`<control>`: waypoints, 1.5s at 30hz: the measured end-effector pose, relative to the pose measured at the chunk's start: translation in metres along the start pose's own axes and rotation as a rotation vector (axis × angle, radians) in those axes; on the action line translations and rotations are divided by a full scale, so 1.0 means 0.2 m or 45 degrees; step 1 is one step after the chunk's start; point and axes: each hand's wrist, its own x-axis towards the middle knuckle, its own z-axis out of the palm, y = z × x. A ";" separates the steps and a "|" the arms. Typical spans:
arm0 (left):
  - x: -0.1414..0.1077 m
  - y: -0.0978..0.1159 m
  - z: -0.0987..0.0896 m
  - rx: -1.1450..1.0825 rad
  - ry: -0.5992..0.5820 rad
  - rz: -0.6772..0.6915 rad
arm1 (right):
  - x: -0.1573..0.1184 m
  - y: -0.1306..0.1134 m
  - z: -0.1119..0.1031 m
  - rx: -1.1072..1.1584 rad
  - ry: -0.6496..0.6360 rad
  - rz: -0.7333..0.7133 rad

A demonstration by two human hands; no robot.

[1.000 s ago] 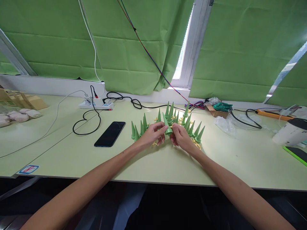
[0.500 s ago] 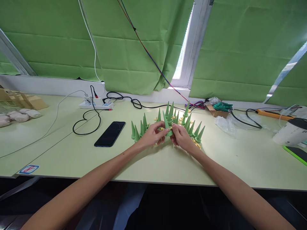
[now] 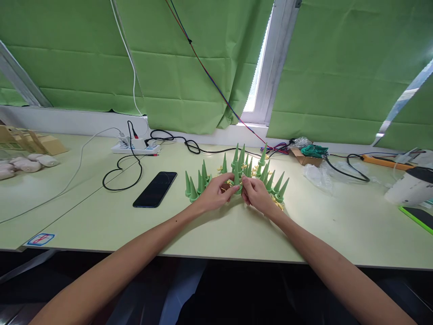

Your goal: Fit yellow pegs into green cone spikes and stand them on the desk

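Note:
Between my hands, near the middle of the table, a green cone [image 3: 236,177] stands nearly upright. My left hand [image 3: 219,192] grips it near its base, with the thumb in front. My right hand [image 3: 252,189] is pinched at the right side of the cone's base; whatever is between its fingertips is too small to make out. Behind and beside my hands stand several more green cones [image 3: 264,155] with small yellow pieces [image 3: 278,204] among them. Part of this group is hidden by my fingers.
A black phone [image 3: 155,189] lies left of the cones. Behind it are a power strip [image 3: 137,146] and black cables. Plastic wrap [image 3: 318,177], a small cardboard box [image 3: 304,158] and a white cup [image 3: 410,186] are to the right. Pale rounded objects [image 3: 29,164] lie far left.
The held cone has turned from leaning left to nearly upright. My left fingers have shifted slightly around its base; my right hand has barely moved.

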 end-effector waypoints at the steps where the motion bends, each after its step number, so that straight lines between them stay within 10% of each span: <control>1: 0.00 0.00 0.00 0.009 0.008 0.010 | 0.00 0.00 0.00 -0.005 -0.001 0.005; 21: 0.01 -0.02 0.01 0.252 0.176 0.251 | 0.01 0.00 0.02 0.145 0.037 0.077; 45: 0.05 -0.02 0.00 -0.460 0.092 -0.250 | 0.00 -0.02 0.01 0.113 0.113 -0.027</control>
